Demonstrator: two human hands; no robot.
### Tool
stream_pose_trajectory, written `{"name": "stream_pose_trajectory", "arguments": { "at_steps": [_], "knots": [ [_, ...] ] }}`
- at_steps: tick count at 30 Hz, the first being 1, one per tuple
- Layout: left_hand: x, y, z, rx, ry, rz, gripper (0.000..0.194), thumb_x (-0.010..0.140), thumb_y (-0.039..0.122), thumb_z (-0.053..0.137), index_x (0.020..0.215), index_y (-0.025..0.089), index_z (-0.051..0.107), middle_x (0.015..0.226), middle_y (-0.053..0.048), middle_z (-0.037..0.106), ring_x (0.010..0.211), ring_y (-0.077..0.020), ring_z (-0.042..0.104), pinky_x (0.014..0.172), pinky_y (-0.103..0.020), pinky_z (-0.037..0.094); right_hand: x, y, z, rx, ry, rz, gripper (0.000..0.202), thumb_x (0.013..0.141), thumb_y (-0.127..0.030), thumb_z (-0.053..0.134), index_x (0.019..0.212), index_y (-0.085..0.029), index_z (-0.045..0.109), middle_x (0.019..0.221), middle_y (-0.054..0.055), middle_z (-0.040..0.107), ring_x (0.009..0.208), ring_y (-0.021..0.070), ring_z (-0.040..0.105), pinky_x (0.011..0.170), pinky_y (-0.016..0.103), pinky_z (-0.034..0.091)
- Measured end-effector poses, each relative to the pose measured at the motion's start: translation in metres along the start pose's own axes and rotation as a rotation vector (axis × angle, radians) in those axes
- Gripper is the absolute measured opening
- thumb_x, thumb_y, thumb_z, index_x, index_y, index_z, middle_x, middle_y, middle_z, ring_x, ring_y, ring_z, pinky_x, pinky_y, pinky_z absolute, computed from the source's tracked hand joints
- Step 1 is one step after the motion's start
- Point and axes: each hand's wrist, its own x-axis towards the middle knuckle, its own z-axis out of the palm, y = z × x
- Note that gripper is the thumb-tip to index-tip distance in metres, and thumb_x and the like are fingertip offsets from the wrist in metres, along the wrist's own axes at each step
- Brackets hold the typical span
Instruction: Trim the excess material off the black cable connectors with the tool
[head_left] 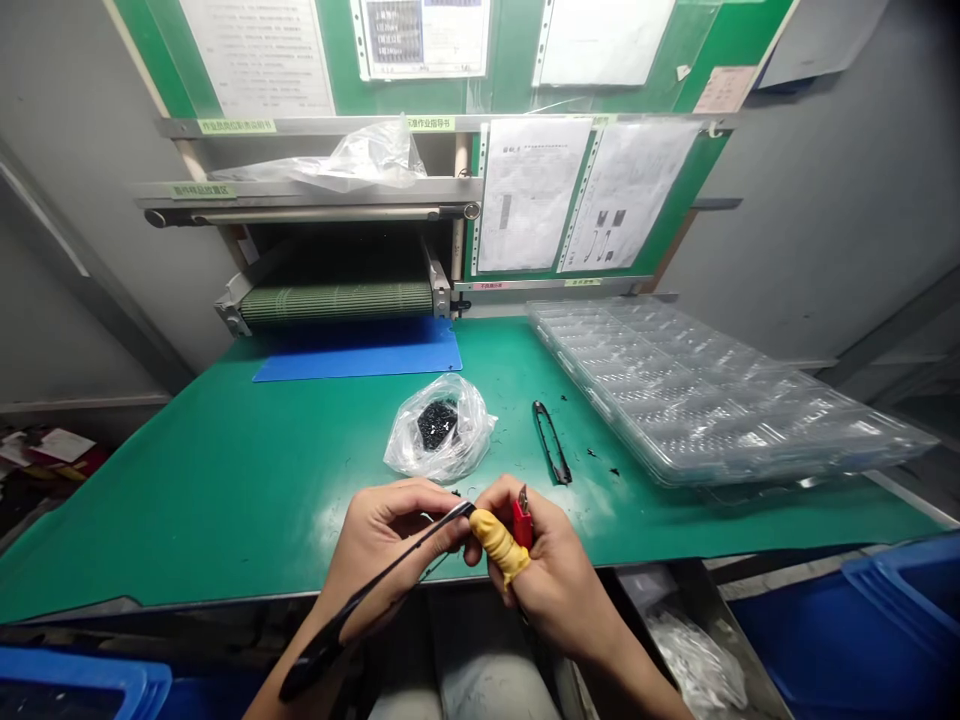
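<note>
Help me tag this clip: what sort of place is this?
Likely a factory assembly bench: green mat, small conveyor, posted instruction sheets, stacked clear part trays.

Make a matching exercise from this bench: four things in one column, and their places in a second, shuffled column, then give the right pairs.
Things
1. long black part
2. red-handled cutter
3. clear bag of black bits
4. stack of clear trays

Places
A. on the green mat, just beyond both hands
B. on the right side of the mat
C. in the left hand
D. in the right hand

Pairs: 1-C, 2-D, 3-A, 4-B
</note>
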Motion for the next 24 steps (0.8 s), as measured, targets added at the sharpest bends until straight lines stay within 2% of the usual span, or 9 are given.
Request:
{"name": "stream_pose_trajectory", "arguments": {
  "at_steps": [3,7,9,11,12,14,17,19,24],
  "knots": [
    [0.027,-0.019,-0.007,0.065,0.093,-0.037,0.017,0.072,0.028,0.079,0.078,0.012,0.076,0.071,-0.007,0.071,0.063,-0.0189,0.066,0.057,-0.025,0.054,0.008,0.005,-0.001,0.160,0.110,0.001,0.037,0.081,-0.046,0.073,0.079,-0.017,0.051,0.067,0.000,0.064,0.035,0.0037,0.041,0.035,0.016,0.026],
    [0.066,-0.047,-0.019,0.122,0.266,0.007,0.029,0.067,0.029,0.083,0.088,0.012,0.073,0.072,-0.005,0.068,0.060,-0.0141,0.058,0.054,-0.021,0.048,0.017,0.011,-0.002,0.285,0.348,-0.020,0.043,0.078,-0.052,0.073,0.079,-0.019,0.045,0.072,-0.003,0.064,0.034,0.0005,0.033,0.035,0.015,0.020],
    [0.069,-0.050,-0.019,0.070,0.251,0.053,0.044,0.077,0.044,0.075,0.106,0.011,0.068,0.081,-0.006,0.067,0.057,-0.0120,0.054,0.050,-0.020,0.046,0.015,0.016,0.001,0.341,0.423,0.021,0.045,0.074,-0.053,0.075,0.079,-0.020,0.045,0.074,-0.001,0.065,0.034,0.0001,0.029,0.034,0.015,0.016],
    [0.060,-0.045,-0.015,-0.016,0.179,0.113,0.063,0.085,0.061,0.058,0.127,0.014,0.056,0.095,-0.008,0.065,0.058,-0.0113,0.052,0.046,-0.020,0.045,0.008,0.021,0.008,0.382,0.453,0.082,0.047,0.072,-0.055,0.075,0.080,-0.019,0.046,0.071,0.000,0.065,0.033,0.0000,0.026,0.033,0.016,0.014],
    [0.053,-0.039,-0.011,-0.060,0.141,0.144,0.069,0.085,0.066,0.053,0.132,0.016,0.051,0.099,-0.009,0.064,0.058,-0.0109,0.052,0.045,-0.020,0.044,0.002,0.023,0.013,0.405,0.448,0.120,0.047,0.073,-0.057,0.074,0.081,-0.018,0.047,0.069,0.000,0.064,0.033,-0.0001,0.024,0.033,0.016,0.013],
    [0.039,-0.027,-0.005,-0.138,0.076,0.185,0.065,0.082,0.066,0.060,0.124,0.016,0.056,0.094,-0.007,0.064,0.055,-0.0091,0.052,0.043,-0.018,0.042,-0.012,0.026,0.024,0.493,0.365,0.204,0.047,0.075,-0.059,0.071,0.085,-0.018,0.050,0.063,-0.003,0.060,0.032,-0.0002,0.022,0.033,0.016,0.015],
    [0.024,-0.010,0.005,-0.262,0.002,0.140,0.045,0.081,0.058,0.067,0.084,0.013,0.064,0.064,-0.001,0.061,0.040,-0.0057,0.045,0.035,-0.015,0.034,-0.034,0.023,0.039,0.706,0.046,0.315,0.043,0.078,-0.059,0.068,0.081,-0.019,0.052,0.049,-0.007,0.050,0.028,0.0016,0.022,0.033,0.017,0.021],
    [0.019,-0.004,0.010,-0.348,-0.039,0.058,0.049,0.079,0.061,0.067,0.069,0.014,0.057,0.051,0.001,0.056,0.033,-0.0054,0.040,0.031,-0.014,0.030,-0.046,0.014,0.045,0.749,-0.099,0.376,0.041,0.077,-0.059,0.069,0.075,-0.021,0.052,0.041,-0.009,0.040,0.028,0.0041,0.023,0.033,0.018,0.024],
    [0.008,0.001,0.021,-0.479,-0.023,-0.113,0.054,0.079,0.066,0.063,0.065,0.016,0.051,0.046,0.002,0.054,0.027,-0.0024,0.032,0.028,-0.011,0.025,-0.056,-0.009,0.047,0.632,-0.024,0.418,0.041,0.073,-0.056,0.077,0.079,-0.021,0.056,0.045,-0.009,0.034,0.034,0.0053,0.024,0.036,0.019,0.026]
  ]
}}
